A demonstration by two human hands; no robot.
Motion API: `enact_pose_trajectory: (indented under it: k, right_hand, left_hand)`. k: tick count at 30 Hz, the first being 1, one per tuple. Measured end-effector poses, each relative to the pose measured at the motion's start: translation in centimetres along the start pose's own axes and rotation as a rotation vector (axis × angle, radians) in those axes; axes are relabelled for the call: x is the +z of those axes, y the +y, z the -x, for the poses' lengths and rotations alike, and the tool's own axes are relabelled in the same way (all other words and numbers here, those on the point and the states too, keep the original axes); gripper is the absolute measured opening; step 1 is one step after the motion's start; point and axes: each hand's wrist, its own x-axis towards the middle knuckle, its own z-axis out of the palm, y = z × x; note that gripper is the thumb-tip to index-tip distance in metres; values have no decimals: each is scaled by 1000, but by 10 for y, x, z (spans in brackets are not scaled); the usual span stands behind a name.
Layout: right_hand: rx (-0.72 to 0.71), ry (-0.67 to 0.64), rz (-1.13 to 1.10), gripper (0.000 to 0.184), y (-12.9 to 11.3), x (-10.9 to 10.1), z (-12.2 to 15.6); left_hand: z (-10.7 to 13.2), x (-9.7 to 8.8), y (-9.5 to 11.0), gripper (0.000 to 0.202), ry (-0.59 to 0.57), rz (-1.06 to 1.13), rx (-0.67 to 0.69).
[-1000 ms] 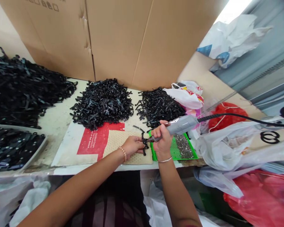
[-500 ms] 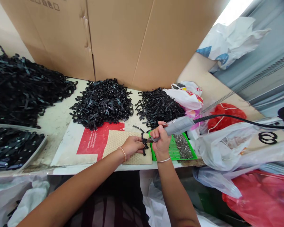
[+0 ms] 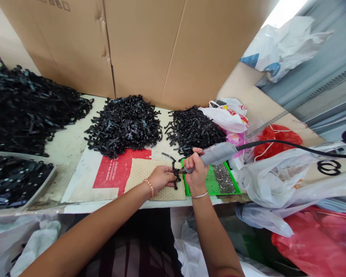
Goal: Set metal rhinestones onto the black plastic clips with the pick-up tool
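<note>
My left hand [image 3: 163,177] is closed on a small black jointed part [image 3: 175,181], held over the beige textured pad [image 3: 141,173]. In my right hand [image 3: 197,173] is a grey corded electric screwdriver [image 3: 217,154], its tip pointing left and meeting the black part. The exact contact is too small to make out. Another slim black strip [image 3: 168,156] lies just above the part. Under and beside my right hand stands a green tray [image 3: 210,182] with many small metal screws [image 3: 224,179] at its right side.
Heaps of black parts [image 3: 125,125] line the back, with a bigger pile [image 3: 25,107] at left and a smaller one [image 3: 194,129] at right. A filled bin [image 3: 50,181] sits front left. Cardboard [image 3: 150,46] stands behind; plastic bags [image 3: 265,181] and the black cord [image 3: 300,146] are at right.
Both hands, the black part and the screwdriver hold almost the same position. Only a slight shift of the camera view shows.
</note>
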Motion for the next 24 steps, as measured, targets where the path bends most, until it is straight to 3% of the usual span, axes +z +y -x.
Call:
enact_pose_trajectory:
  k: [13, 24]
  right_hand:
    - [-20, 4, 41, 32, 2, 1, 2]
    - [-29, -93, 45, 28, 7, -2, 4]
  left_hand:
    - [-3, -2, -4, 15, -22, 10, 5]
    - [-3, -3, -3, 15, -27, -5, 7]
